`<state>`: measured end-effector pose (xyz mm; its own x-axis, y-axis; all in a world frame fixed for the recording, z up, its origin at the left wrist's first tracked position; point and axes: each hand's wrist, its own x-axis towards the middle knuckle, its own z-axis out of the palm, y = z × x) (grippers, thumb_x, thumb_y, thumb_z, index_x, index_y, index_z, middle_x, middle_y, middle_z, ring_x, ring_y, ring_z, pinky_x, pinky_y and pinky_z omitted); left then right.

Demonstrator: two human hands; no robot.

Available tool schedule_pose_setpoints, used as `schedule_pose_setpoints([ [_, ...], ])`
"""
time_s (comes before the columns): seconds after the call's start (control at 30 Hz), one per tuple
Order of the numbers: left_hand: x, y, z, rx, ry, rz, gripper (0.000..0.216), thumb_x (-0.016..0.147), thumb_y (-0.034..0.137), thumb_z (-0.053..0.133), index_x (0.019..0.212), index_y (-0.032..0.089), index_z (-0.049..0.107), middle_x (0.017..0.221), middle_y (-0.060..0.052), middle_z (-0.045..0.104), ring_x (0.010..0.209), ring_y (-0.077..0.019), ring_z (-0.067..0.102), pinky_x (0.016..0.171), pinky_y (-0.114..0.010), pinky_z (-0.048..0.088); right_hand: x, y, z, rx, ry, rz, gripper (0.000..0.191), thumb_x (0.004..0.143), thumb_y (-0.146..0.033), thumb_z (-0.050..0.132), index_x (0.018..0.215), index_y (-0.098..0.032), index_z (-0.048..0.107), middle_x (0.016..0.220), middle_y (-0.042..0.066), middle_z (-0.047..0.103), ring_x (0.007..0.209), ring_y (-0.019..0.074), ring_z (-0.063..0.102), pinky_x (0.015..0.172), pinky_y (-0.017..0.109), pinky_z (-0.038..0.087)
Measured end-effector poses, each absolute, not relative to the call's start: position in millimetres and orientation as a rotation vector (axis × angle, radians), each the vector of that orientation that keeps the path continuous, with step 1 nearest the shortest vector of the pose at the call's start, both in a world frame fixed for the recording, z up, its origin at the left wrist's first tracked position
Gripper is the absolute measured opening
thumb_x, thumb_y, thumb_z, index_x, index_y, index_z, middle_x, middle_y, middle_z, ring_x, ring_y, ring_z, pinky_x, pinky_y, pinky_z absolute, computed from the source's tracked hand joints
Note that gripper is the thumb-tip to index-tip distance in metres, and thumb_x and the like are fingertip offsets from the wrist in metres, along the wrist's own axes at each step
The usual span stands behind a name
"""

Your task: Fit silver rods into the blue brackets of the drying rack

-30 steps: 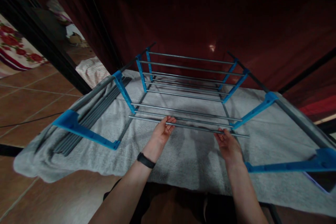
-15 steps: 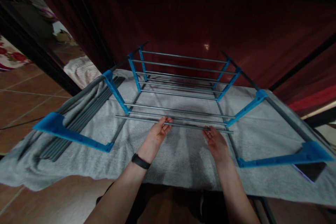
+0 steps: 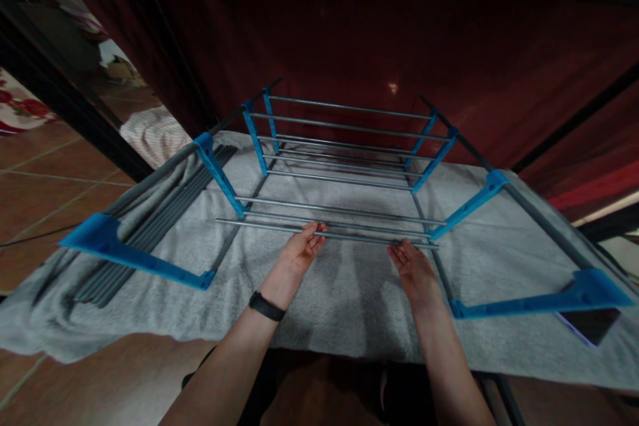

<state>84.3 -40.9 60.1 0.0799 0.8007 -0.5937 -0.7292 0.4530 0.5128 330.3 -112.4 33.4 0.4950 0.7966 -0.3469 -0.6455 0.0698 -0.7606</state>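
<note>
A half-built drying rack with blue plastic brackets and grey metal rods lies on a grey towel. Both my hands hold one loose grey rod level, just in front of the nearest fitted rods. My left hand, with a black band on its wrist, pinches the rod near its middle. My right hand grips it near its right end, close to a blue bracket.
A bundle of spare grey rods lies on the towel at the left, behind a blue bracket. Another blue bracket lies at the right. A dark red wall stands behind; brown tiled floor at left.
The rod in my hands has shifted to the left relative to the rack, and my right hand has come in toward the rack's right bracket. The camera view has turned a little.
</note>
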Motion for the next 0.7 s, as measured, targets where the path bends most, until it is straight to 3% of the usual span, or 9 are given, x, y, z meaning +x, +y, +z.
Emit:
schedule_pose_setpoints([
  [0.33, 80.9, -40.3, 57.0, 0.137, 0.933, 1.123, 0.016, 0.084, -0.002, 0.063, 0.085, 0.014, 0.064, 0.080, -0.006, 0.073, 0.071, -0.0138, 0.071, 0.069, -0.022, 0.056, 331.0, -111.3, 30.0, -1.018, -0.180, 1.128, 0.033, 0.055, -0.026, 0.096, 0.068, -0.020, 0.066, 0.072, -0.002, 0.072, 0.071, 0.0130, 0.070, 0.081, 0.030, 0.063],
  [0.7, 82.2, -42.7, 53.5, 0.151, 0.905, 1.096, 0.019, 0.081, -0.003, 0.066, 0.086, 0.015, 0.064, 0.084, -0.006, 0.074, 0.075, -0.0150, 0.072, 0.076, -0.026, 0.056, 329.2, -111.5, 29.9, -1.026, -0.245, 1.140, 0.029, 0.058, -0.021, 0.091, 0.076, -0.023, 0.069, 0.083, 0.001, 0.076, 0.085, 0.0180, 0.073, 0.088, 0.036, 0.061],
])
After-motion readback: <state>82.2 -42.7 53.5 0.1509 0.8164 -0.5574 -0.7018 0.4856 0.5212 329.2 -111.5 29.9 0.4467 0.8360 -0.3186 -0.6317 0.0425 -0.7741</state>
